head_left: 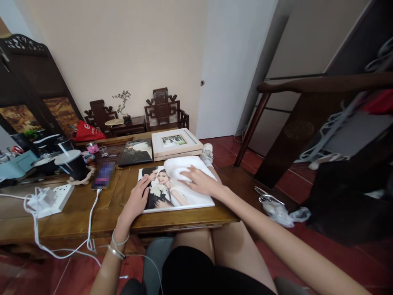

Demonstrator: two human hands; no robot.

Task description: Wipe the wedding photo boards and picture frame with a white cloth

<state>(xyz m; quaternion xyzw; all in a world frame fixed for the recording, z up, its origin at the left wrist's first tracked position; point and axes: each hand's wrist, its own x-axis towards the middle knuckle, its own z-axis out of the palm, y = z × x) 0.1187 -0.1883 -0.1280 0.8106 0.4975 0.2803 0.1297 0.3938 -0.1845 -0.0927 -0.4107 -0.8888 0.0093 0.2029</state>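
Note:
A large photo print (172, 196) of a couple in wedding dress lies flat on the wooden table (76, 217) in front of me. My left hand (136, 200) rests open on its left edge, fingers flat, holding it down. My right hand (199, 180) presses a white cloth (181, 166) against the upper right part of the picture, fingers spread over the cloth. Bracelets circle my left wrist.
Behind the print lie a dark photo album (136, 151) and a light wooden framed picture (175, 143). A phone (103, 175) on a white cable, a power strip (58, 196), black cups (72, 164) and clutter fill the left. A plastic bag (281, 211) lies on a dark bench to the right.

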